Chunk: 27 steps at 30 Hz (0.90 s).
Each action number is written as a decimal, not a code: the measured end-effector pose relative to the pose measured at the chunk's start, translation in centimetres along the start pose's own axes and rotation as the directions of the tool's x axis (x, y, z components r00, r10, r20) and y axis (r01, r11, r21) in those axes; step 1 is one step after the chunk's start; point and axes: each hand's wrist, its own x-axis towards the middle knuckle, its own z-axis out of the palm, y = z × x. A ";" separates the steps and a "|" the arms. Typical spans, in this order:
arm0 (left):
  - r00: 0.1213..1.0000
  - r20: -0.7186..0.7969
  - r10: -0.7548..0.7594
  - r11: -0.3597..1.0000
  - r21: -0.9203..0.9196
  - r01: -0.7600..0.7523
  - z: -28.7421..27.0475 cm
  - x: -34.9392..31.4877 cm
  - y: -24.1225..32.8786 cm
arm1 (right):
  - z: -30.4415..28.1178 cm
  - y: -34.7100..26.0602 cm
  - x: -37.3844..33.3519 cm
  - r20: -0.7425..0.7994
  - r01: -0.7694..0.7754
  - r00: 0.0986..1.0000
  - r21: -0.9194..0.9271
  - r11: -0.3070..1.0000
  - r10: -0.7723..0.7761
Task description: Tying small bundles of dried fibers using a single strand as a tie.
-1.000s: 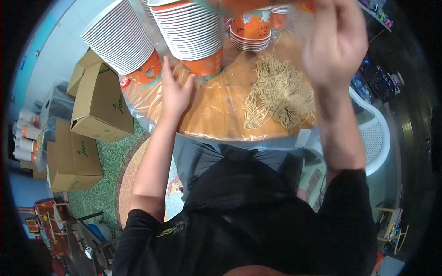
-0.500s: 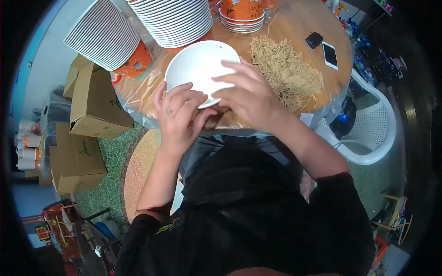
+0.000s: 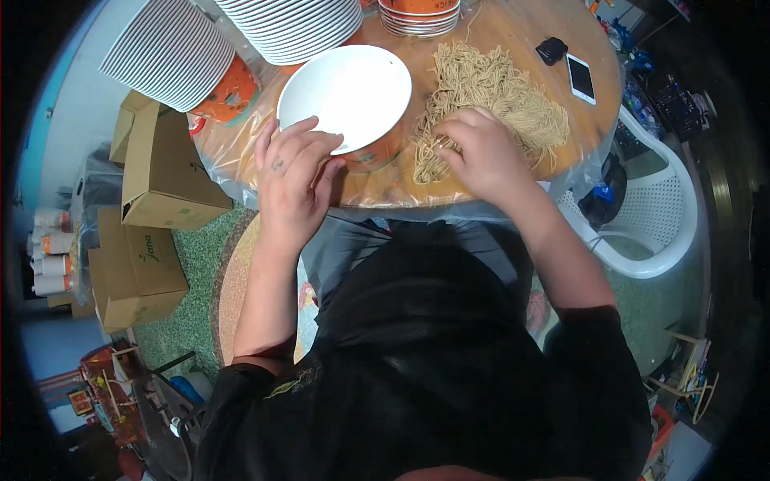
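Note:
A large paper bowl point(image 3: 349, 92), white inside and orange on its outer wall, stands tilted at the table's near side. My left hand point(image 3: 297, 164) holds its near left rim, fingers over the edge and thumb below. No contents show inside the bowl. To its right lies a tangled heap of thin tan strands point(image 3: 513, 100). My right hand point(image 3: 485, 152) is at the heap's near edge, its fingers curled and thumb facing them, closed on some strands. The fingertips partly hide how many strands they hold.
Tall stacks of paper bowls point(image 3: 164, 56) line the table's far left side; another stack point(image 3: 419, 24) stands at the back. A phone point(image 3: 581, 78) and a small black object point(image 3: 551, 50) lie right. Cardboard boxes point(image 3: 172, 172) stand left, a white plastic chair point(image 3: 682, 192) right.
My right hand has left the bowl and moved right to the tan strands. My left hand stays at the bowl's rim. The table has shifted slightly upward in view.

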 end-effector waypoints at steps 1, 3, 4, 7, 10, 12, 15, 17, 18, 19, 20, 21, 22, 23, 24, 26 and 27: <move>1.000 -0.013 0.001 1.000 -0.002 -0.001 0.2 0.0 0.0 | 0.7 0.6 0.1 -0.017 -0.005 1.000 -0.041 0.999 0.004; 1.000 -0.024 0.008 1.000 0.001 -0.008 0.2 0.2 0.5 | 1.3 1.6 0.0 -0.038 -0.016 0.999 -0.081 0.997 0.013; 0.999 -0.039 0.008 1.000 0.010 -0.008 0.2 0.1 0.7 | 1.3 1.8 0.1 -0.001 -0.003 1.000 -0.090 0.996 0.003; 0.983 -0.182 0.003 0.999 -0.039 -0.010 0.4 -0.9 1.7 | 1.1 1.2 -0.1 -0.033 0.043 0.998 -0.054 0.998 -0.045; 0.970 -0.245 0.008 0.984 -0.171 -0.051 0.7 -3.2 3.2 | -0.4 -1.7 -0.6 -0.120 0.085 0.989 0.034 0.996 -0.081; 0.989 -0.147 0.018 0.963 -0.264 -0.057 1.0 -3.0 5.1 | -0.9 -3.8 -1.1 -0.137 0.091 0.987 0.081 0.993 -0.079; 0.997 0.004 -0.083 0.882 -0.465 0.075 2.3 -2.6 7.3 | -1.4 -6.4 -1.2 -0.175 0.211 0.968 0.170 0.963 -0.181; 0.997 -0.013 -0.071 0.886 -0.460 0.057 3.3 -1.1 7.8 | -1.4 -7.3 -1.3 -0.193 0.222 0.964 0.210 0.952 -0.182; 0.997 -0.014 -0.072 0.886 -0.460 0.057 3.6 -1.4 7.5 | -1.5 -7.6 -1.3 -0.211 0.236 0.960 0.251 0.939 -0.184; 0.988 0.091 -0.123 0.843 -0.516 0.153 3.9 -1.6 7.1 | -1.6 -7.7 -1.3 -0.216 0.252 0.955 0.236 0.939 -0.202; 0.966 0.198 -0.166 0.791 -0.558 0.251 4.1 -1.8 6.9 | -1.7 -7.7 -1.3 -0.215 0.254 0.955 0.236 0.938 -0.204; 0.966 0.134 -0.221 0.752 -0.608 0.256 4.4 -1.9 7.1 | -1.9 -7.7 -1.3 -0.206 0.238 0.961 0.261 0.936 -0.187; 0.965 0.135 -0.223 0.752 -0.607 0.258 4.2 -2.1 7.0 | -2.0 -7.6 -1.5 -0.196 0.220 0.966 0.287 0.932 -0.167; 0.964 0.141 -0.224 0.740 -0.619 0.262 4.0 -2.3 6.6 | -2.2 -7.1 -1.6 -0.166 0.165 0.979 0.305 0.938 -0.118; 0.963 0.147 -0.224 0.729 -0.631 0.266 3.7 -2.6 6.2 | -2.3 -6.5 -1.7 -0.136 0.110 0.988 0.321 0.941 -0.070; 0.949 0.210 -0.233 0.665 -0.678 0.313 3.4 -3.8 5.4 | -3.2 -6.3 -1.6 -0.154 0.053 0.988 0.336 0.940 -0.001; 0.904 0.307 -0.298 0.582 -0.692 0.428 3.0 -4.3 5.2 | -3.5 -6.0 -1.4 -0.127 -0.014 0.990 0.369 0.929 0.065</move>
